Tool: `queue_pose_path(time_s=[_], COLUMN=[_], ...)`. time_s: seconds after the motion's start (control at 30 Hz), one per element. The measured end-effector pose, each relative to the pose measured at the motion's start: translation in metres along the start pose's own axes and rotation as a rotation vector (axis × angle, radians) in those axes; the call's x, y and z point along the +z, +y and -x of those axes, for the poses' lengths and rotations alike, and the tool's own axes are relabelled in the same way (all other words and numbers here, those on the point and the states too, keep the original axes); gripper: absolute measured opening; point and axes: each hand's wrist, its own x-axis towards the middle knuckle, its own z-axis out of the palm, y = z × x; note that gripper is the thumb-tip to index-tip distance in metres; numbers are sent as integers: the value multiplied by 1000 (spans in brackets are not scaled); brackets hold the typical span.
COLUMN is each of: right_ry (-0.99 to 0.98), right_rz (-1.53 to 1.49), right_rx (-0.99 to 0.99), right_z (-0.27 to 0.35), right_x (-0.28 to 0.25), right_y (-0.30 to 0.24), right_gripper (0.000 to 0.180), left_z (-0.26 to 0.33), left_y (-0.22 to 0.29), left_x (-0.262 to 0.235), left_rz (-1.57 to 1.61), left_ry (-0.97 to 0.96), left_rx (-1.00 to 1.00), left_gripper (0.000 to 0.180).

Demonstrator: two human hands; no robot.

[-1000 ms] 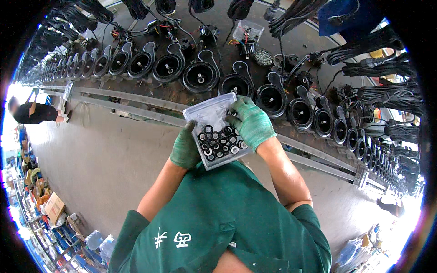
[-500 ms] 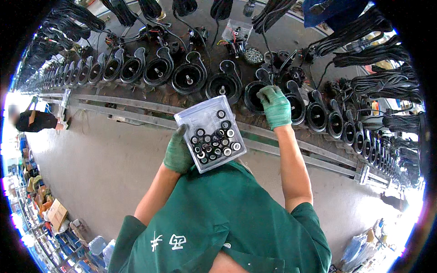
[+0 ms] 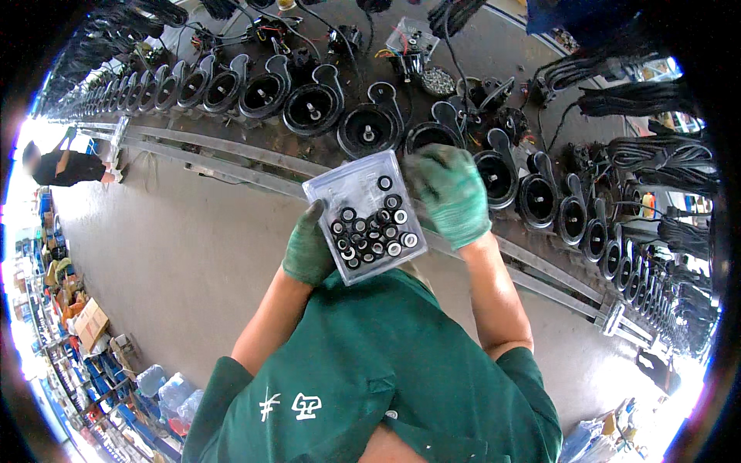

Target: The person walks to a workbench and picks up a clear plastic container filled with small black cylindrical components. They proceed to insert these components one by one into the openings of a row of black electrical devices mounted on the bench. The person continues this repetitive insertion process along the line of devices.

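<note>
My left hand, in a green knit glove, grips the left side of a clear plastic box. Inside, several small black rings with pale metal centres lie mostly toward the near side. My right hand, gloved alike, hovers just right of the box, its fingers smeared by motion. Whether it holds anything I cannot make out. Behind it, partly covered, is a round black pump housing with a curved spout. To its left another housing shows a metal shaft standing in its middle.
More black housings line the bench edge both ways. A bowl of small metal parts and a clear tray stand behind them. Coiled black cables hang around. A metal rail runs along the bench front. Another person stands far left.
My right hand has drawn back from a housing toward the box. The box has shifted slightly right and up in view with my left hand, and the view has tilted a little.
</note>
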Motion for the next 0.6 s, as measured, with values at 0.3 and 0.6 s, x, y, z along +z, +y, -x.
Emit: queue_pose_path(time_s=[0.3,0.6], right_ry=[-335,221], right_rz=[-29,-58], right_rx=[234,578], right_z=[18,36], right_x=[23,-25], right_y=[-12,4], right_gripper=[30,18], left_z=[-8,-26], left_y=[-9,-13], left_x=[0,-10], left_rz=[70,78], left_ry=[-111,-144], left_rx=[-170,-333], left_gripper=[82,91])
